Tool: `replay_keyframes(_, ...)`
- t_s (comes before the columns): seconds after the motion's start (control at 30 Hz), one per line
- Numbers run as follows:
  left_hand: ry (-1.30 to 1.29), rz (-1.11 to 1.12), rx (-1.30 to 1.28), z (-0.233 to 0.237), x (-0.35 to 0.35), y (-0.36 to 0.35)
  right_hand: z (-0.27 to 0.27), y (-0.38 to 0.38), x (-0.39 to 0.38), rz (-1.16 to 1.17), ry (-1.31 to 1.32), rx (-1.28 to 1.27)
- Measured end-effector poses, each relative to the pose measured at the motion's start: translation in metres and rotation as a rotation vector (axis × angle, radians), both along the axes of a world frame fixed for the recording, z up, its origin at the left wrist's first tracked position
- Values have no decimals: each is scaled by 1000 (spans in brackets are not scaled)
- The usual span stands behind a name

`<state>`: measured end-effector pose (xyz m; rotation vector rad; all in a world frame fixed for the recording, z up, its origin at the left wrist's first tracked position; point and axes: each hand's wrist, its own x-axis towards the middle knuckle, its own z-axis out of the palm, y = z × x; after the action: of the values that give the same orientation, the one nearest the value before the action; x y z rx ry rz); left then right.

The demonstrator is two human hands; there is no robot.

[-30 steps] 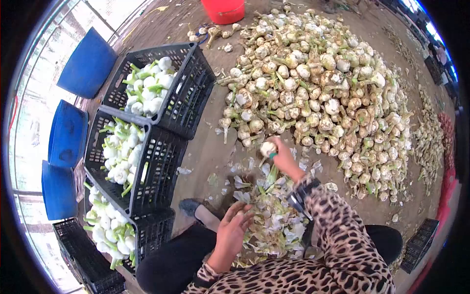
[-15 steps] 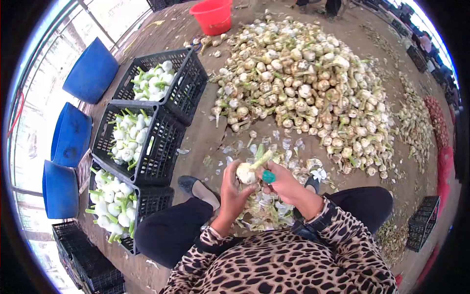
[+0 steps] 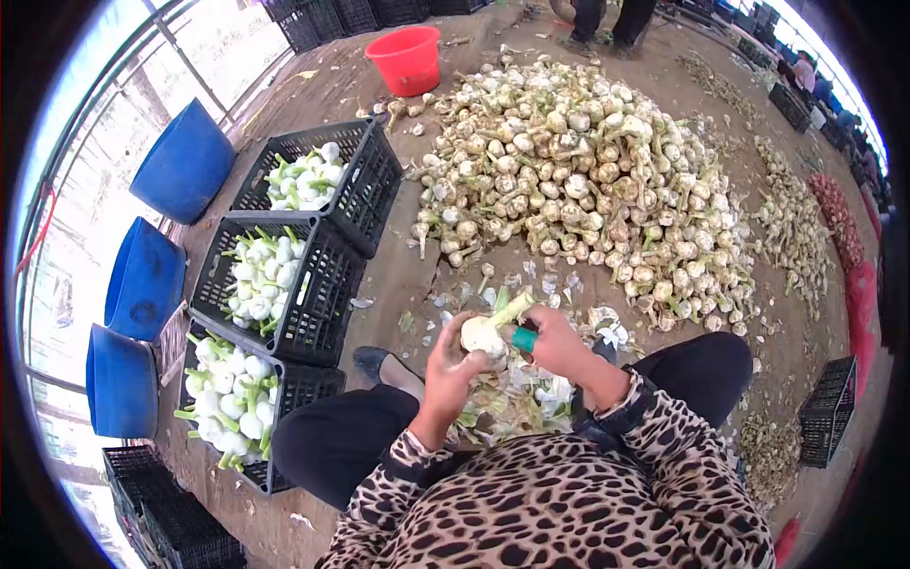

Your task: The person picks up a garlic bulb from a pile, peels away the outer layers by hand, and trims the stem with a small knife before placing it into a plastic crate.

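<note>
My left hand point(image 3: 447, 372) is wrapped round a garlic bulb point(image 3: 482, 338) from the left, with the thumb along its lower side. The bulb is whitish, and its thick pale-green stem points up and to the right. My right hand point(image 3: 567, 349) is closed against the bulb's right side near the stem base, its fingertips partly hidden. A green wrap point(image 3: 524, 339) covers one of its digits. Loose garlic skins point(image 3: 512, 403) lie on the ground beneath both hands, between my legs.
A large heap of unpeeled garlic point(image 3: 588, 180) lies ahead. Black crates point(image 3: 322, 303) of cleaned white bulbs stand at my left, beside blue tubs point(image 3: 185, 161). A red bucket point(image 3: 406, 64) sits behind the heap's left end. Another black crate point(image 3: 827, 412) is at right. A person's legs point(image 3: 611, 21) show at the top.
The view has tilted up slightly, so surroundings sit lower in the frame. Both hands stay on the garlic bulb, and the right fingers have shifted up a little towards the stem.
</note>
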<state>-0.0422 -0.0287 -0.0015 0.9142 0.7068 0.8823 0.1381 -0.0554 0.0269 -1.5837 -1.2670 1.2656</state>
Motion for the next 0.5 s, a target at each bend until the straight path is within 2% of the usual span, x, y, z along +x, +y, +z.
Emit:
replay_keyframes(0.07,-134,13,-166,5,2,-1,2,1,2,0,87,-17)
replay_keyframes(0.17,-317,-65,-231,-3,-1,1,9,-2,-1,-39,218,-17)
replay_keyframes(0.27,-390,-123,-476,-4,4,1,11,-2,1,12,284,-15)
replay_keyframes(0.37,-441,-194,-612,-1,4,3,7,-2,6,56,392,-28)
replay_keyframes(0.47,-731,-463,-639,-29,-2,15,5,-4,5,31,450,-46)
replay_keyframes(0.5,-554,-324,-575,-15,4,11,5,-4,5,17,455,-50)
